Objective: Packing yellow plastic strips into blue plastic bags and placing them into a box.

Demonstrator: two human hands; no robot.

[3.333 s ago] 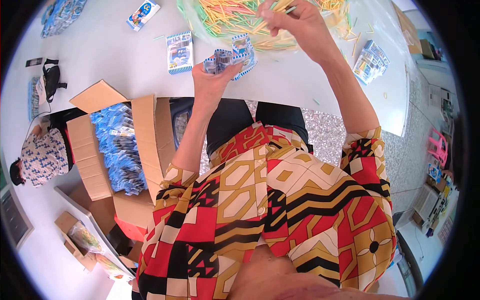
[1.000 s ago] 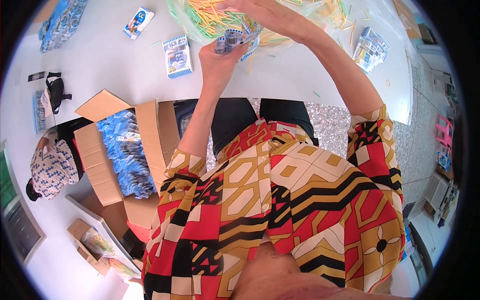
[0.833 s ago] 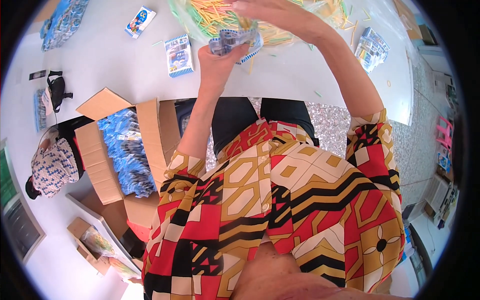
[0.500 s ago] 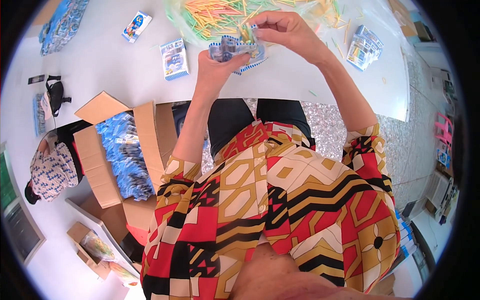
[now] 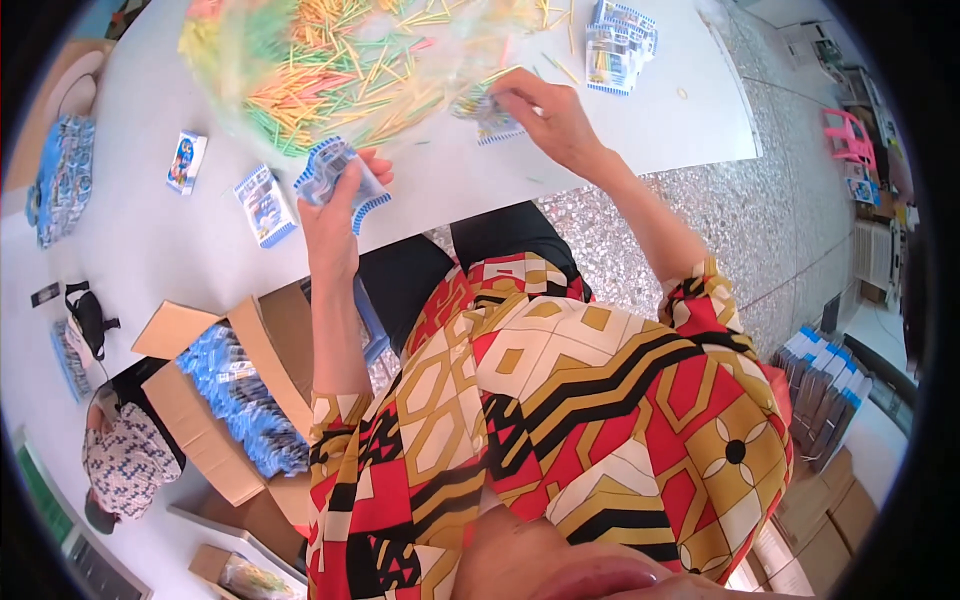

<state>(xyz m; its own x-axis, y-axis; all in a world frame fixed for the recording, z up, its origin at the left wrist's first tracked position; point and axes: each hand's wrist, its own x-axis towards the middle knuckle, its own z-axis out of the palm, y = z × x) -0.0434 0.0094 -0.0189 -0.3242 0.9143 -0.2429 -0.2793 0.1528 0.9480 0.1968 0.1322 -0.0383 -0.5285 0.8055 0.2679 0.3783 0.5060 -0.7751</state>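
Observation:
My left hand point(image 5: 332, 225) is closed on one or more clear packets point(image 5: 322, 168) with blue-and-white striped edges, the thumb lying across them. Well to its right, my right hand point(image 5: 560, 125) pinches another packet point(image 5: 492, 122) by its upper part, low over the table. Colours like those of the loose sticks show in that packet, though motion blurs it. Beyond both hands spreads a heap of thin pink, yellow, orange and green sticks point(image 5: 325, 75) on a clear plastic bag point(image 5: 225, 95). One flat printed packet point(image 5: 265, 207) lies just left of my left hand.
At the table's right lie overlapping packets point(image 5: 618, 55) with sticks inside. A small printed packet point(image 5: 186, 162) and a bundle of blue packets point(image 5: 65, 180) are on the left. Below the table edge stands an open carton point(image 5: 205, 440) of blue packets point(image 5: 245, 395). Another person point(image 5: 130, 460) is at far left.
My hands, together at one packet before, have separated. The right now carries a packet off to the right, while the left still grips packets. The whole view has also turned and shifted.

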